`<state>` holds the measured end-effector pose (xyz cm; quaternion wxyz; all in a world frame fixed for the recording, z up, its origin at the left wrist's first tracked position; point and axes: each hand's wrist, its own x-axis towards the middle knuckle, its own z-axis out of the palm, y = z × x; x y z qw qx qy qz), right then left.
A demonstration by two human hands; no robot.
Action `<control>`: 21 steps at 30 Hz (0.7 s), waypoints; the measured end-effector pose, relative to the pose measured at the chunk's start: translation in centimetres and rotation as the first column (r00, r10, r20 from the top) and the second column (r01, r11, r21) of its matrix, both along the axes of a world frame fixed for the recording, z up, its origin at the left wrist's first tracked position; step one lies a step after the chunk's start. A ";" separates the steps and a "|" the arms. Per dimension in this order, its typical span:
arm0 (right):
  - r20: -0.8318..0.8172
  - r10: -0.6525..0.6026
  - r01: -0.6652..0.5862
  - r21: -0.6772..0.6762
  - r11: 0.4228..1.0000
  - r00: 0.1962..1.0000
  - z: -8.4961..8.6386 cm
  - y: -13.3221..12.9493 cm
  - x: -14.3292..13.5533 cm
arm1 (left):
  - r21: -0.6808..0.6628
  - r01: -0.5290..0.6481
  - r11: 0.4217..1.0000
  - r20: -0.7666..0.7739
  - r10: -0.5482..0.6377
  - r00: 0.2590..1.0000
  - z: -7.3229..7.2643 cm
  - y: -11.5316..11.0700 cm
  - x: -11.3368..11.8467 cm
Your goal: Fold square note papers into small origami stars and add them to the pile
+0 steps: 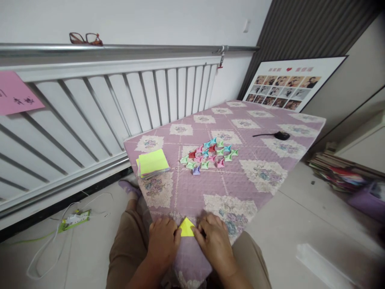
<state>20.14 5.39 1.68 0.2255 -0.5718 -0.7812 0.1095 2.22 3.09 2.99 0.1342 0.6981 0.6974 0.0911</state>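
Head view: left hand (163, 239) and right hand (214, 237) are pinching a yellow paper triangle (187, 228) by its sides at six o'clock on the bench (188, 194); its tip is pointing to twelve, its base running nine to three.

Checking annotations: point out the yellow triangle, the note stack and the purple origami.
Yellow triangle (187, 229): head view, middle of its upper face.
Note stack (154, 162): head view, top sheet.
Purple origami (196, 171): head view, middle of its body.

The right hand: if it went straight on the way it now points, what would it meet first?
The right hand would probably meet the small folded papers, though its curled pose leaves the line uncertain.
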 end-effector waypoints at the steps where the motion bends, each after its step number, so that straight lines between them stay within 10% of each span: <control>1: 0.003 -0.010 0.010 -0.002 1.000 1.000 0.0 0.0 0.0 | -0.003 0.001 1.000 -0.005 -0.001 1.000 0.0 0.1 0.0; 21: 0.042 -0.093 0.093 -0.004 0.996 0.995 0.2 0.0 -0.8 | 0.061 0.061 0.996 -0.028 -0.059 0.998 -0.3 -0.1 0.1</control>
